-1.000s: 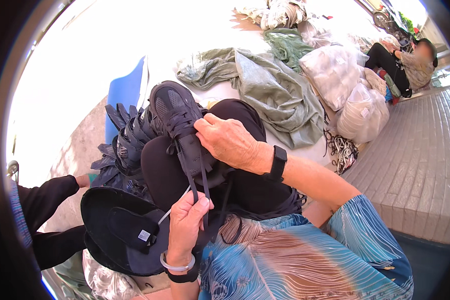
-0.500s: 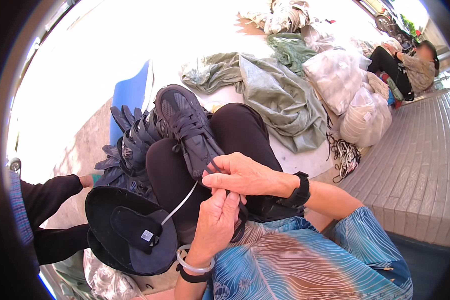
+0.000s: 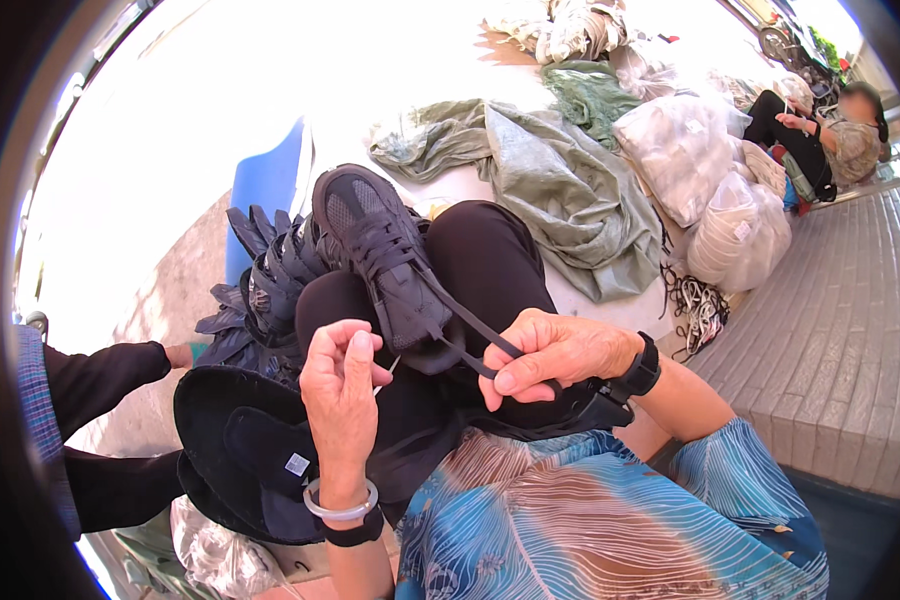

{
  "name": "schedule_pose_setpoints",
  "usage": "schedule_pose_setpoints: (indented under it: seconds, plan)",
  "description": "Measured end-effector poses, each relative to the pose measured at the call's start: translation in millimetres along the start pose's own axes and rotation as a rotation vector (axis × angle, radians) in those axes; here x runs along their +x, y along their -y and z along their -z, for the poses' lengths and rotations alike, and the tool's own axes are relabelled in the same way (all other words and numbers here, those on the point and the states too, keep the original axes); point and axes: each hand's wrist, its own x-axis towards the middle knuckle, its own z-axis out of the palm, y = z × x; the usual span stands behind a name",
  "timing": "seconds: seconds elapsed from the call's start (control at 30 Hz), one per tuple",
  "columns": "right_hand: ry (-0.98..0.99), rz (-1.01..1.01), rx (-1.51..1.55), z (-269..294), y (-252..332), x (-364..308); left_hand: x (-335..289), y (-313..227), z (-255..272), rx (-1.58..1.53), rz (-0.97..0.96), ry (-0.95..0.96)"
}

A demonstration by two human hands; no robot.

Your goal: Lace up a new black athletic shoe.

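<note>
A dark grey sneaker (image 3: 365,215) with mesh panels rests on my black-trousered knees, toe pointing away from me. A flat dark shoelace (image 3: 470,318) runs from it in a taut loop to my right hand (image 3: 560,355), which is closed on it. My left hand (image 3: 338,395) is raised beside the shoe's near end, fingers curled and thumb against them. A thin pale strand (image 3: 388,374) shows by its fingertips; whether they grip it is unclear. Just left of that hand lies a black rounded, hat-like thing (image 3: 202,415) with a small white label.
Several dark shoe uppers (image 3: 260,275) are stacked beyond my left knee, near a blue panel (image 3: 268,180). Ahead lie a grey-green tarp (image 3: 560,190), clear bags (image 3: 675,150) and tangled laces (image 3: 700,310). Another person (image 3: 850,140) sits far right by the tiled ledge (image 3: 820,340); another's legs (image 3: 110,390) are at left.
My hands were together at the shoe's near end; they have moved apart. The right has drawn the shoelace out to the right, while the left has shifted up and left.
</note>
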Motion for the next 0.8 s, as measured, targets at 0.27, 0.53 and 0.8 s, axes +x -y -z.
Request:
schedule_pose_setpoints:
  seconds: [0.27, 0.53, 0.8]
  plan:
    - [0.061, 0.186, -0.332, -19, -2, 36, 55, 25, -17, 0.417, -0.196, -0.123]
    - [-0.027, 0.161, -0.407, -17, -17, 41, 63, 15, -25, 0.653, -0.400, -0.171]
    - [-0.037, 0.181, -0.470, -12, -27, 42, 65, 16, -33, 0.799, -0.498, -0.142]
